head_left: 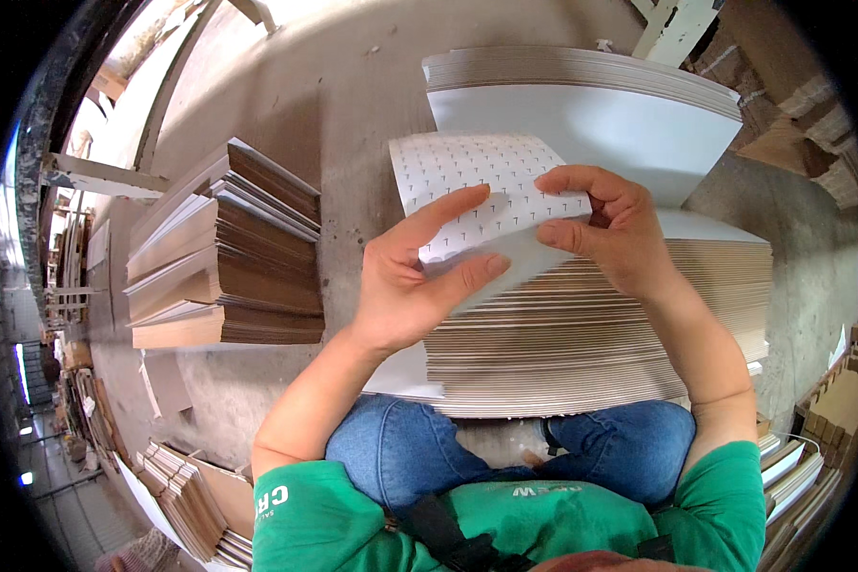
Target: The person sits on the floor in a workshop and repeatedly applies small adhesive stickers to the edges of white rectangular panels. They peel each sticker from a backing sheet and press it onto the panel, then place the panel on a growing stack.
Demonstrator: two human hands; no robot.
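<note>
A thin white sheet of labels (477,176), printed with rows of small dark marks, is held up in front of me and curves slightly. My left hand (400,276) grips it at its near left part, index finger over the printed face and thumb along the lower edge. At the near right corner, my right hand (615,224) pinches the sheet between thumb and fingers; whether a single label is between the fingertips is too small to tell. Just beneath the hands lies a thick stack of flat cardboard sheets (582,329) with a white top face.
White-faced cardboard panels (582,119) lean up behind the stack. Folded cardboard pieces (267,257) stand in a pile to the left on the concrete floor (362,105). More cardboard (186,496) stands at lower left, and further pieces (786,477) at lower right. A metal post (677,29) rises at far right.
</note>
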